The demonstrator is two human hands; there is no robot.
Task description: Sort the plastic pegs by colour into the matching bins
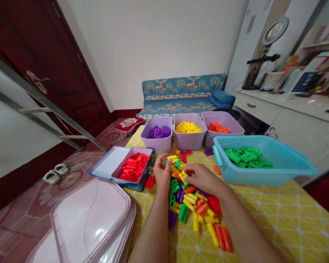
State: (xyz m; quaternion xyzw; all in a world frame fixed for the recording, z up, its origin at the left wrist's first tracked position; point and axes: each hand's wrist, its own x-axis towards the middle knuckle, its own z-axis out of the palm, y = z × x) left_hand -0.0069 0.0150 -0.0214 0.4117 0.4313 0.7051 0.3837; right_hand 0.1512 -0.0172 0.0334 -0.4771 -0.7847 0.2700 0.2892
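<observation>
Poking from the right grip [200,176], a yellow piece [182,177].

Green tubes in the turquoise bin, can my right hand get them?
Probably yes: the green tubes lie in the open turquoise bin near your right hand, though it holds a yellow tube and must clear the side.

Left hand [162,172] and right hand [201,177]: both bare

Left forearm [152,224] and right forearm [242,219] also seen uncovered, wrists included. Both forearms slim, smooth-outlined, narrowed toward the wrists. Fingers slender, tips rounded; partly hidden by each other. Nail detail too small to be read. Upper arms cut off by frame, so sleeve type can't be determined. Fine surface detail softened by blur.
</observation>
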